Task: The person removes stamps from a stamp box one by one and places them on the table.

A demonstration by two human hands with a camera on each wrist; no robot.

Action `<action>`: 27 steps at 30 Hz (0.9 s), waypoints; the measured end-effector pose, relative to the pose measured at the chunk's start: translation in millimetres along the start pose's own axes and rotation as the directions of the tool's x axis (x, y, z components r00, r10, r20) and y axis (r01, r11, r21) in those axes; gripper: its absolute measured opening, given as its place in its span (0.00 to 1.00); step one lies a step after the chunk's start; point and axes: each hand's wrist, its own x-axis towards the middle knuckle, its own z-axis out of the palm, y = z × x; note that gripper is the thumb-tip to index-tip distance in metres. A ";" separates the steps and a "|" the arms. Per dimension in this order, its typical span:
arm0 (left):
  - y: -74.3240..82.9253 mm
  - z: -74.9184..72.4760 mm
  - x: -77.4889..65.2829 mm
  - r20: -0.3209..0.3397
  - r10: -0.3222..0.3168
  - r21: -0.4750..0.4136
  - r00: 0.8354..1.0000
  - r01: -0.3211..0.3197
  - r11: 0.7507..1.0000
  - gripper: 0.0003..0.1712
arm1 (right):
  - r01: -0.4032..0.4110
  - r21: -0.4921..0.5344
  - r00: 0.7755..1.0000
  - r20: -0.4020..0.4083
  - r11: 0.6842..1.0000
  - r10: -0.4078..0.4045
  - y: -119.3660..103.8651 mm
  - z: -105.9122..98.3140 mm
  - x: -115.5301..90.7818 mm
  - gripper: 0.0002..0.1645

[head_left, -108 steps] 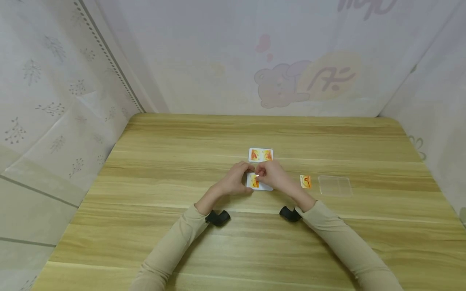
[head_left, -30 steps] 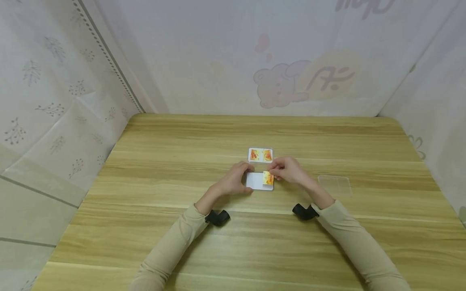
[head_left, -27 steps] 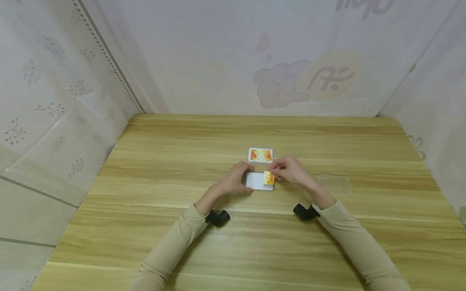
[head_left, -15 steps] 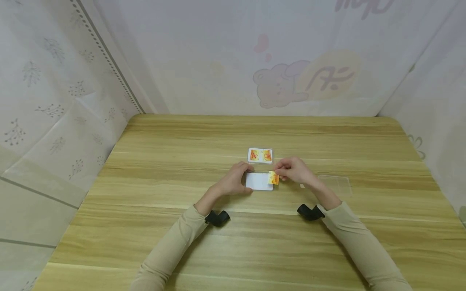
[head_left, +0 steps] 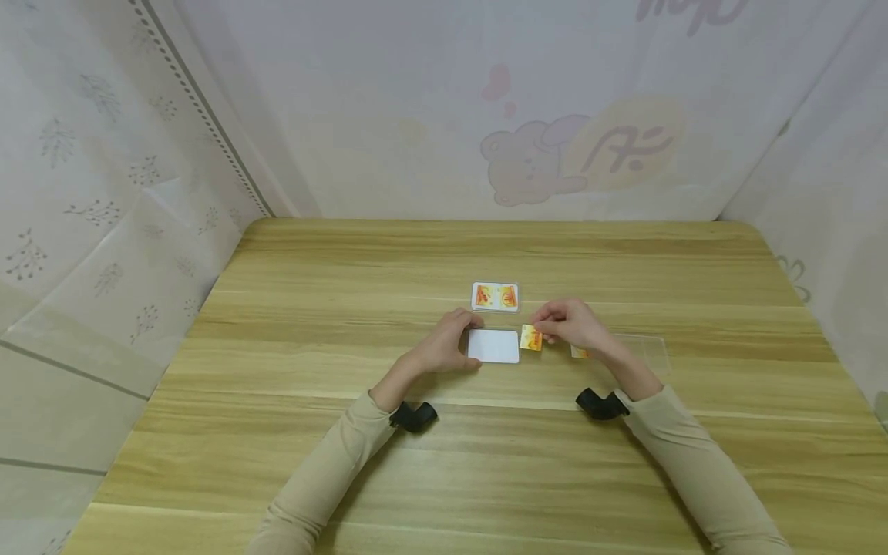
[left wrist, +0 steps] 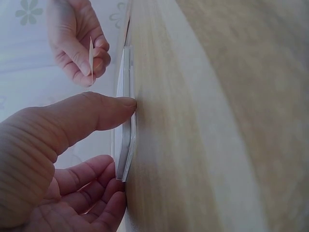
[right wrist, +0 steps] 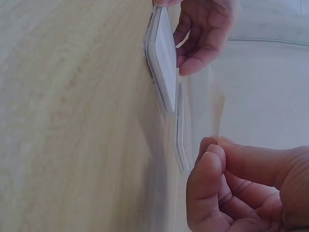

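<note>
In the head view my left hand holds the left end of a flat white rectangular block, its thumb on the near edge and its fingers at the far edge. The left wrist view shows a clear layer under this block, which lies on the wooden table. My right hand pinches a small paper square printed in yellow and orange between thumb and fingers. The square hangs just off the block's right end; from the right wrist view it looks thin and slightly bent. No print shows on the block's upper face.
Behind the held block lies a similar white block bearing two orange-yellow pictures. Another printed square sits partly under the right hand, and a clear plastic cover lies farther right, partly behind the wrist.
The right hand has drawn the paper square rightward, from the left part of the white block to beyond its right end. The left hand has kept its hold in place.
</note>
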 end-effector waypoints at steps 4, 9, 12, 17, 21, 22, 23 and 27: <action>0.1 -0.4 -0.2 0.006 -0.002 0.008 1.000 0.002 1.000 0.33 | 0.001 0.007 1.000 0.002 1.000 -0.001 1.7 -2.9 -3.0 0.10; -0.2 -0.2 -0.6 0.002 0.002 0.009 1.000 -0.002 1.000 0.32 | -0.011 0.007 1.000 0.001 1.000 0.011 5.5 -7.7 -5.9 0.10; 0.0 -0.1 -0.7 0.003 0.004 0.008 1.000 -0.004 1.000 0.32 | -0.024 0.003 1.000 0.002 1.000 0.024 7.3 -10.0 -7.7 0.09; 0.6 -0.5 -0.8 0.002 0.002 0.007 1.000 -0.002 1.000 0.33 | -0.034 -0.038 0.999 -0.010 0.999 0.033 7.9 -11.5 -9.4 0.08; 0.5 -0.4 -0.3 0.002 -0.004 0.010 1.000 0.004 1.000 0.33 | -0.016 -0.093 1.000 -0.024 0.996 0.014 8.3 -11.2 -9.6 0.06; 0.3 -0.4 -0.3 0.003 -0.005 0.012 1.000 0.005 1.000 0.33 | -0.009 -0.106 1.000 -0.028 0.994 0.006 8.3 -10.8 -9.6 0.06; 0.2 -0.3 -0.1 0.005 -0.007 0.013 1.000 0.007 1.000 0.33 | -0.002 -0.121 0.999 -0.032 0.993 -0.002 8.5 -10.6 -9.4 0.05; 0.0 -0.3 0.3 0.009 -0.015 0.009 1.000 0.015 1.000 0.33 | 0.020 -0.187 0.998 -0.048 0.982 -0.030 9.5 -9.4 -8.0 0.03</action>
